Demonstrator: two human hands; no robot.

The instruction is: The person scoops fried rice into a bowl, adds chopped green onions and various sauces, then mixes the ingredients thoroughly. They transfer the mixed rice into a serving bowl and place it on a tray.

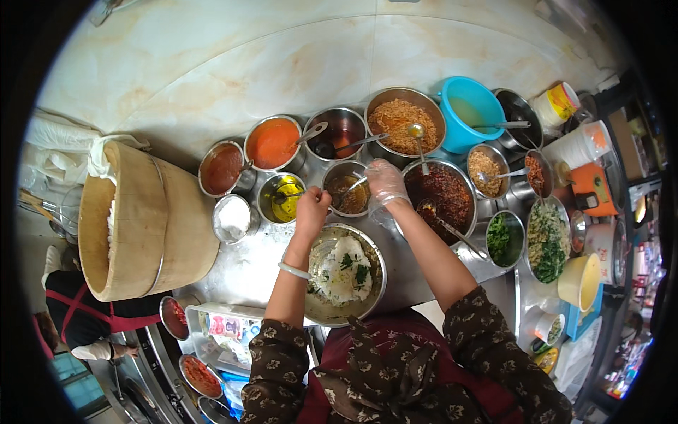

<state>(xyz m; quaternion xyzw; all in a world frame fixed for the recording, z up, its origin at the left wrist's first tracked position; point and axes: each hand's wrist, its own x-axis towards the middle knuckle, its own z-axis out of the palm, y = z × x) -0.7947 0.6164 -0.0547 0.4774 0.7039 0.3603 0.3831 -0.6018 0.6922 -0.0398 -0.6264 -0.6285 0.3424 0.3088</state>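
A steel mixing bowl [374, 297] in front of me holds white rice [339, 270] with chopped green herbs on top. My left hand [312, 208], bare and with a pale bangle at the wrist, is closed around the handle of a small spoon that reaches into the steel pot of yellow oil [287, 197]. In a clear plastic glove, my right hand [385, 183] has its fingers at the handle of a spoon [354, 185] standing in a small pot of brown sauce [347, 201]. The gloved fingertips are partly hidden. A pot of dark red chili [447, 185] stands right of that hand.
Left stand a large wooden rice tub [185, 228] and a pot of white powder [231, 217]. Pots of orange sauce [273, 143] and brown crumbs [405, 119] and a blue bucket [476, 100] line the back. Greens [498, 238] are at right. A co-worker [90, 312] stands lower left.
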